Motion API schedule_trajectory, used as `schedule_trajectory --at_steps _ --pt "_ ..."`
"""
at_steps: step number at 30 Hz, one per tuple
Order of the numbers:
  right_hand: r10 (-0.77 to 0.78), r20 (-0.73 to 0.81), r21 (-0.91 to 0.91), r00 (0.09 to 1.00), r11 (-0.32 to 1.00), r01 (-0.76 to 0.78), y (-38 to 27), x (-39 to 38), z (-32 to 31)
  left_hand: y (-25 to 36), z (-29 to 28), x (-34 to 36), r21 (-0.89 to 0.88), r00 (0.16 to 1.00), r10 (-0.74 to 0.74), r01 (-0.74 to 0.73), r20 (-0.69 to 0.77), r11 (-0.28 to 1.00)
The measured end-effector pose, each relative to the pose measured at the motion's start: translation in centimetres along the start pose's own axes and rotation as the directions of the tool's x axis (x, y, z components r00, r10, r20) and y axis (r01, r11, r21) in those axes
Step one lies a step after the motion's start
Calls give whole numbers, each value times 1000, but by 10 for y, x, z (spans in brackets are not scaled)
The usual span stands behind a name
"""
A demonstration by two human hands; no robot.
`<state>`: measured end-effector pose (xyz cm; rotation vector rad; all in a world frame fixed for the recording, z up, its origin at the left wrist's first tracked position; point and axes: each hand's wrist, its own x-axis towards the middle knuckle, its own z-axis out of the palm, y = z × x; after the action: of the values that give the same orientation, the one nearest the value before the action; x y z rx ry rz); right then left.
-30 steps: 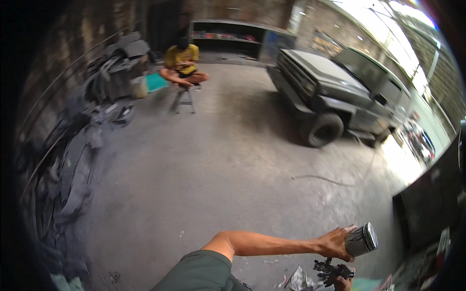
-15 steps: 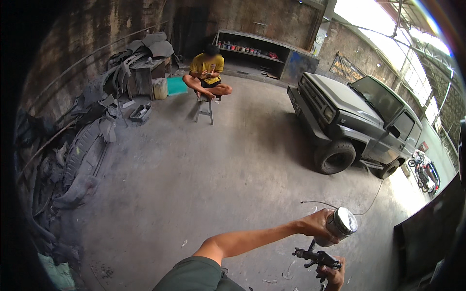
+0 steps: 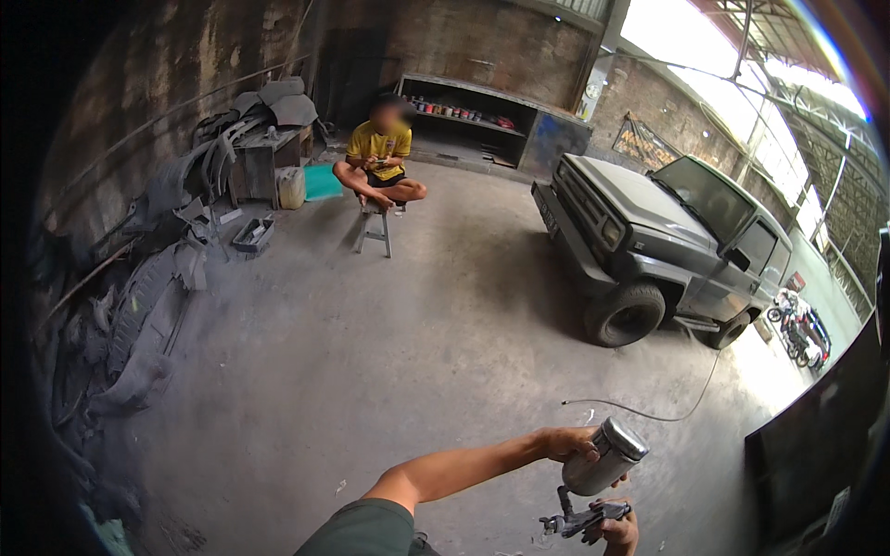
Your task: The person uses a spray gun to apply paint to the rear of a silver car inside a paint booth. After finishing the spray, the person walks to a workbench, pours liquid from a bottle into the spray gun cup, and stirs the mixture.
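Note:
At the lower right I hold a dark spray gun (image 3: 582, 521) with a metal paint cup (image 3: 603, 463) sitting above it, its lid end tilted up to the right. My left hand (image 3: 567, 443) is closed round the side of the cup; the arm reaches across from a dark green sleeve. Below it my right hand (image 3: 619, 532) is wrapped round the gun's handle, close to the picture's lower edge. Some right-hand fingers are hidden behind the gun. A thin neck joins the cup to the gun body.
A hose (image 3: 649, 417) lies on the concrete floor (image 3: 371, 343) beyond my hands. A grey off-road vehicle (image 3: 640, 222) stands right. A person in yellow (image 3: 378, 148) sits on a stool (image 3: 375, 232). Car body parts (image 3: 148, 315) pile up left; cans stand on a shelf (image 3: 464, 116).
Both hands and the spray gun have shifted slightly left and down in the picture. The cup has turned, showing more of its side. My view has tilted; the hose shows more fully.

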<state>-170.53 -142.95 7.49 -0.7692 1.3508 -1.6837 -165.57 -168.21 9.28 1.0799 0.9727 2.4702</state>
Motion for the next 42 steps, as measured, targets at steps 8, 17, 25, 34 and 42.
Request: schedule_trajectory --at_steps 8,17,25,34,42 --pt "56 -249 -435 967 885 -163 -2 -10 -14 -27 -2 29 633 852 224 151 -473 759" --pt "-280 -371 -692 885 719 -63 29 -59 -10 -100 38 66 815 646 524 294 -555 500" --pt "-311 -379 -575 872 817 42 2 -98 -15 -143 28 101 839 785 333 404 -522 363" --pt "-656 -723 -504 -220 717 -481 66 -309 -289 -118 -73 5 510 505 260 454 -823 731" --pt "-482 -617 366 -622 525 -769 53 -616 -323 -122 5 23 670 430 515 512 -742 538"
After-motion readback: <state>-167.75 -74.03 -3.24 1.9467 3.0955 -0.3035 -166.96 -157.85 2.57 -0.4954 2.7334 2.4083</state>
